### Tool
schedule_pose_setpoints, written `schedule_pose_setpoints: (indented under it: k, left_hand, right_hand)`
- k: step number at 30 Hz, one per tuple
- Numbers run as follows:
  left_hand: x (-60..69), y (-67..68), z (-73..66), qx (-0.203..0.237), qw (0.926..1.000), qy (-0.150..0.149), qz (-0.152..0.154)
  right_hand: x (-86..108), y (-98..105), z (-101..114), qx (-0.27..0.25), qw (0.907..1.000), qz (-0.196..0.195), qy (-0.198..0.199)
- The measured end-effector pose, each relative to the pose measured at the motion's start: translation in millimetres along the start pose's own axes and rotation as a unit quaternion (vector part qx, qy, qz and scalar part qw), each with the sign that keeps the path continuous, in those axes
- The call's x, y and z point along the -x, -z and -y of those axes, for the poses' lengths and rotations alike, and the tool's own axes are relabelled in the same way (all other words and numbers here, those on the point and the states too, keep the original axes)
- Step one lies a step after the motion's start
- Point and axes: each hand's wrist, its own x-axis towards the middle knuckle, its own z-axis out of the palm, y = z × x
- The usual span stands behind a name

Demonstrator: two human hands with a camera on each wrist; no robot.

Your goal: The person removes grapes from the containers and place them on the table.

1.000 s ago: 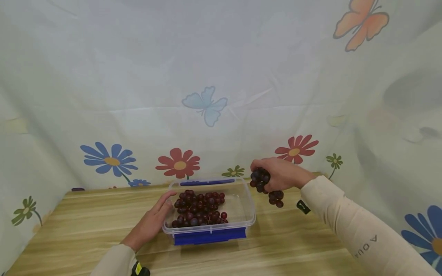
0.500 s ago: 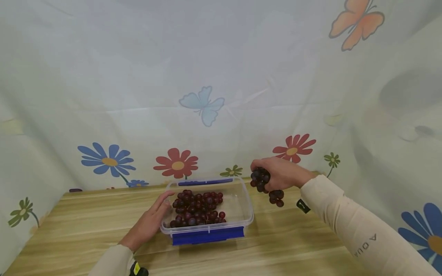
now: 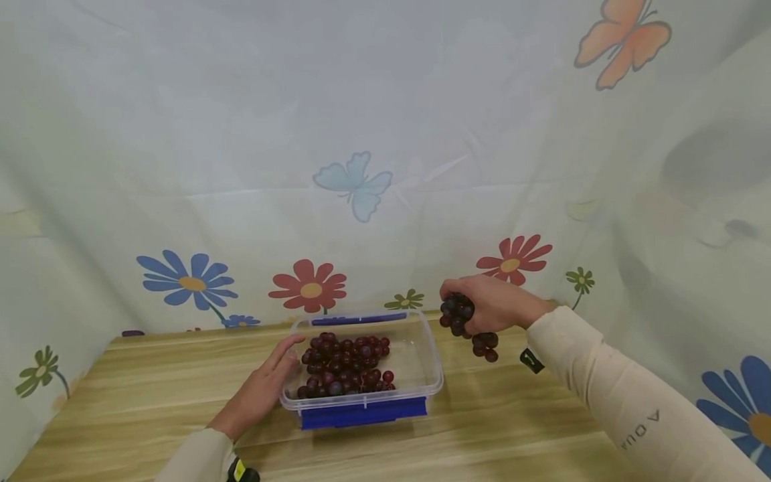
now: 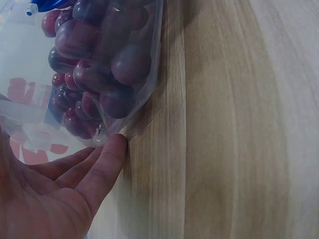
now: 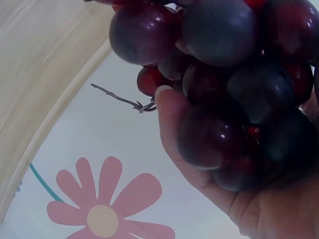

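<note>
A clear plastic box [image 3: 415,358] with blue latches stands on the table, dark red grapes [image 3: 346,361] filling its left and middle part. My left hand [image 3: 265,388] rests against the box's left side, fingers extended; in the left wrist view the fingertips of that hand [image 4: 65,189] touch the box's corner. To the right of the box, my right hand [image 3: 496,304] holds a bunch of dark grapes [image 3: 456,314] above the table, part of it hanging below the hand. The right wrist view shows the thumb curled round the bunch [image 5: 219,99], with a bare stem sticking out.
The wooden table [image 3: 150,381] reaches back to a pale cloth backdrop [image 3: 241,100] printed with flowers and butterflies. A small dark object [image 3: 132,333] lies at the table's back left edge.
The head view has shifted slightly. Both hands keep nearly the same places, the left at the box and the right holding its bunch.
</note>
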Motion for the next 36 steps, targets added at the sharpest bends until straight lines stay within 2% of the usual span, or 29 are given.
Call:
schedule_pose_setpoints:
  k: [13,21,36]
  left_hand:
    - [-0.5,-0.7,1.4,-0.002,0.9999,-0.007,-0.007]
    - [-0.9,-1.1,0.7,0.001,1.0,-0.001,-0.006]
    - [-0.9,-0.5,1.7,-0.005,1.0,0.002,-0.006]
  right_hand:
    - [0.7,1,-2,0.004,1.0,0.003,0.006]
    - [3.6,3,-6,0.009,0.9999,-0.004,-0.005]
    - [4.4,5,-11,0.01,0.9999,-0.008,-0.002]
